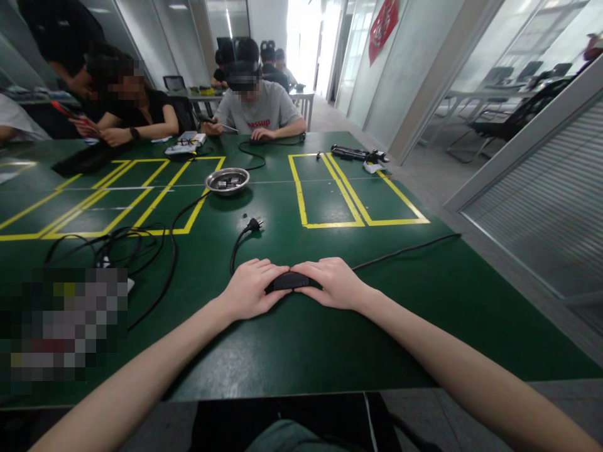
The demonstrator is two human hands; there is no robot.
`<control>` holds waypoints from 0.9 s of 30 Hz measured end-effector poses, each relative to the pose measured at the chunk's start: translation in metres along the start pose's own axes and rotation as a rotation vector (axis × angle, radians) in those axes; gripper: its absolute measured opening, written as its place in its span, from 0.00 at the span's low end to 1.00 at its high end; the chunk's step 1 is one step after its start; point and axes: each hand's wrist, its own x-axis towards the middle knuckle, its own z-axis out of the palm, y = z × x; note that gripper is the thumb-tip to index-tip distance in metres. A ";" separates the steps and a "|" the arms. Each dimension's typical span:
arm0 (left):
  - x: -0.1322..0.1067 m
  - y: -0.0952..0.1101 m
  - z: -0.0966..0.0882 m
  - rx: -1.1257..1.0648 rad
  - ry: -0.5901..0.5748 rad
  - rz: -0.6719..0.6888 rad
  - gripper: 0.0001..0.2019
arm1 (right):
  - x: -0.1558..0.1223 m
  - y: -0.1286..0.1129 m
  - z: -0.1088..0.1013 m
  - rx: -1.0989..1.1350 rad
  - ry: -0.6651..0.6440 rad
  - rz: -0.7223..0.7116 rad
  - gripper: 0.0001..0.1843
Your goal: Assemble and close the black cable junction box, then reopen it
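A black power adapter brick (288, 280) lies on the green table (306, 339) right in front of me. My left hand (249, 289) is curled over its left end and my right hand (332, 282) over its right end, both gripping it. One black cable leaves the brick to the left and ends in a plug (254, 224) lying on the table. Another thin black cable (409, 248) runs off to the right.
A metal bowl (227, 181) with small parts stands mid-table. Tangled black cables (117, 248) lie at the left. Yellow tape rectangles (348, 194) mark the tabletop. A black tool (358, 154) lies at the far right. Other people sit at the far side.
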 end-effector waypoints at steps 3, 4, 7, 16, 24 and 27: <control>0.001 0.000 -0.003 0.007 -0.011 -0.004 0.21 | -0.001 0.000 -0.001 -0.013 -0.012 -0.003 0.17; 0.001 0.000 -0.004 0.012 -0.008 0.001 0.22 | -0.002 0.000 0.000 -0.017 -0.013 0.004 0.17; 0.001 0.000 -0.005 0.039 -0.006 0.026 0.24 | -0.002 0.000 0.000 -0.009 -0.014 0.025 0.17; 0.001 0.001 -0.002 0.056 -0.023 0.051 0.21 | -0.001 0.000 0.000 -0.024 0.059 -0.044 0.18; 0.000 0.001 -0.002 0.019 -0.040 0.028 0.20 | 0.000 0.002 -0.002 0.031 -0.038 0.008 0.19; 0.000 -0.002 -0.002 -0.015 -0.015 0.039 0.20 | -0.002 0.006 -0.003 0.055 -0.050 -0.010 0.18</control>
